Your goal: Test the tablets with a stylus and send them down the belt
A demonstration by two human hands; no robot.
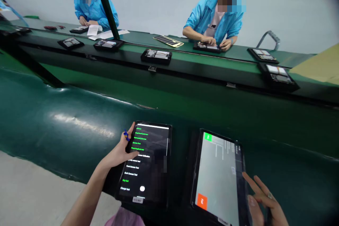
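Two tablets lie side by side on the green mat [53,123] in front of me. The left tablet [148,164] shows a dark screen with a list of green and white test lines. My left hand [120,152] grips its left edge, thumb resting on the screen, with a small blue object between the fingers. The right tablet [218,176] shows a pale grey screen with a green square at the top and an orange square at the bottom. My right hand [261,197] hovers at its right edge with fingers spread, holding nothing.
A green conveyor [185,63] runs across behind, carrying several black trays with opened devices [156,55]. Two people in blue coats work on its far side; one person's hands [215,42] press on a device. Papers [100,32] and a yellow sheet [168,41] lie there.
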